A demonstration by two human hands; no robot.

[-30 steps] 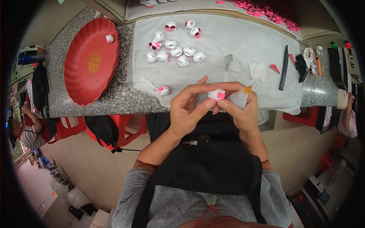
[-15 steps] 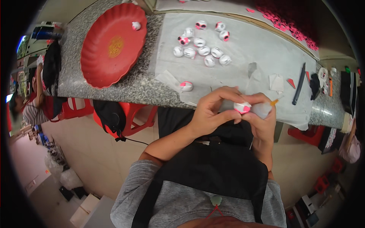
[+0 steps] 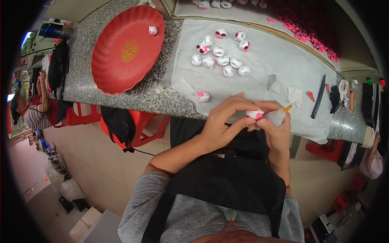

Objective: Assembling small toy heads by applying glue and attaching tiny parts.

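Near the table's front edge, my left hand (image 3: 219, 127) pinches a small white-and-pink figurine head (image 3: 255, 114) between thumb and fingers. A translucent squeeze bottle (image 3: 276, 118) with a yellow nozzle is tucked in my right hand (image 3: 280, 133), which is closed around it. My right thumb and fingertips also meet at the figurine head's right side. Another pink-and-white head (image 3: 204, 96) lies by itself to the left of my hands. Farther back, several similar white heads (image 3: 223, 60) stand in a loose group on white paper (image 3: 259, 48), some showing pink with dark eyes.
A red scalloped tray (image 3: 109, 65) at the left holds one small head (image 3: 152, 30). A dark cutter knife (image 3: 319, 97), paper scraps (image 3: 295, 96) and tape (image 3: 343, 90) lie at the right. Many pink pieces (image 3: 308, 34) cover the back shelf. A red stool (image 3: 142, 125) stands below the table.
The view has shifted slightly, so the table's things sit lower in the picture. My hands keep hold of the figurine head and bottle; the head appears slightly turned.
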